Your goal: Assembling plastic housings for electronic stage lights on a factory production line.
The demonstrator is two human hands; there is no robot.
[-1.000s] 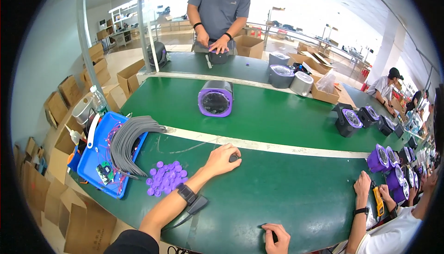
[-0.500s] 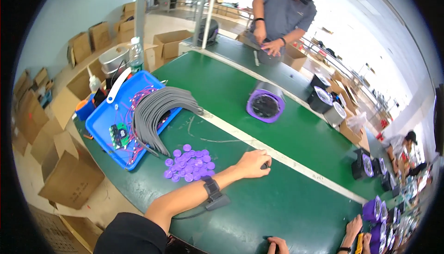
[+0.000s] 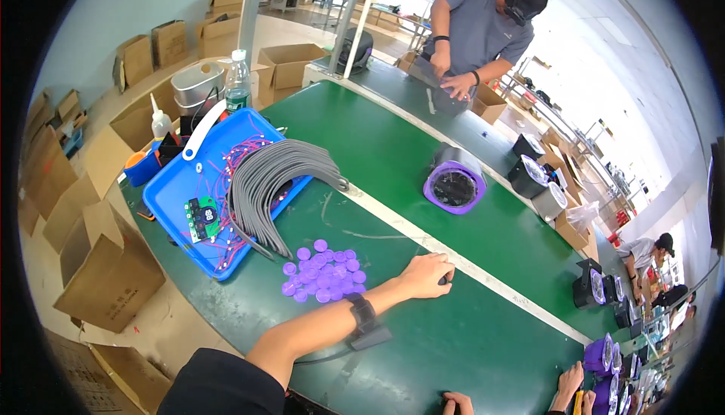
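My left hand is closed around a small black thing, resting on the green table just short of the white strip. Only the tip of that black thing shows, so its kind is unclear. At the lower edge, my right hand is cut off by the picture; its fingers look curled, with a bit of something dark beside them. Left of my left hand lies a pile of round purple caps. Behind the caps, a curved bundle of grey strips lies partly over a blue tray.
A dark housing with a purple rim stands beyond the white strip. Across the table a person works on a grey housing. Another person's hands are at the right, beside purple housings. Cardboard boxes stand left.
The whole view has shifted, so the table's things sit slightly farther right and lower. My left hand stays closed at about the same spot on the table.
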